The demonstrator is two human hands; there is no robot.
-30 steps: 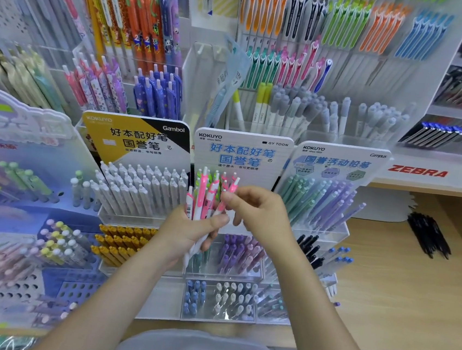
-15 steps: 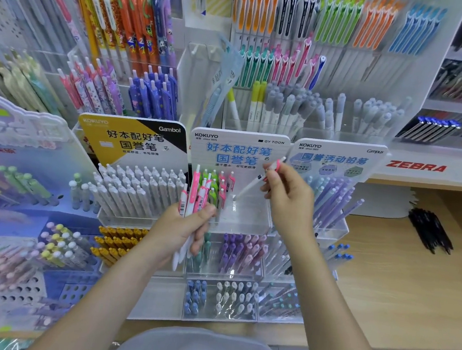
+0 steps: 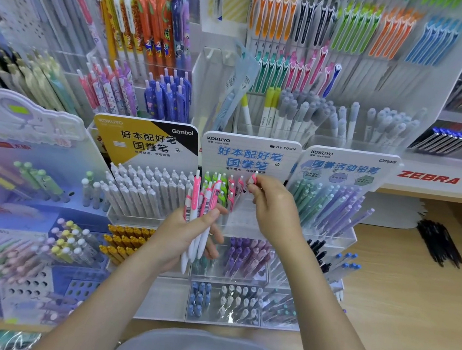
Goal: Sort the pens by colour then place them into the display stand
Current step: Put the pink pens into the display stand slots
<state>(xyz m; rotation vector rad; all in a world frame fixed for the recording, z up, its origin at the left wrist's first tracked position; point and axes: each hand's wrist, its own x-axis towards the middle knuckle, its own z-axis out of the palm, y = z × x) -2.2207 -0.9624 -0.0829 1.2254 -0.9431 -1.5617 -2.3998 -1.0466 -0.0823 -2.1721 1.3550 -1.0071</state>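
My left hand point(image 3: 186, 235) grips a bundle of pink-and-white pens point(image 3: 201, 214), held upright in front of the middle display stand point(image 3: 250, 157). My right hand point(image 3: 272, 205) pinches the pink top of a single pen point(image 3: 252, 180) and holds it upright at the right end of the pink row in the stand's upper tier. Green pens point(image 3: 214, 183) and pink pens point(image 3: 232, 190) stand in that tier, green on the left, pink on the right. The lower part of the single pen is hidden behind my fingers.
White pens point(image 3: 148, 189) fill the stand to the left, and pastel pencils point(image 3: 331, 208) the one to the right. Lower clear trays hold purple pens point(image 3: 247, 256), yellow ones point(image 3: 126, 240) and blue ones point(image 3: 199, 299). Loose black pens point(image 3: 439, 242) lie on the wooden shelf at right.
My right hand drew one pink pen out of the bundle, lifted it up to the right, then brought it down and left to the pink row in the stand. My left hand stayed put.
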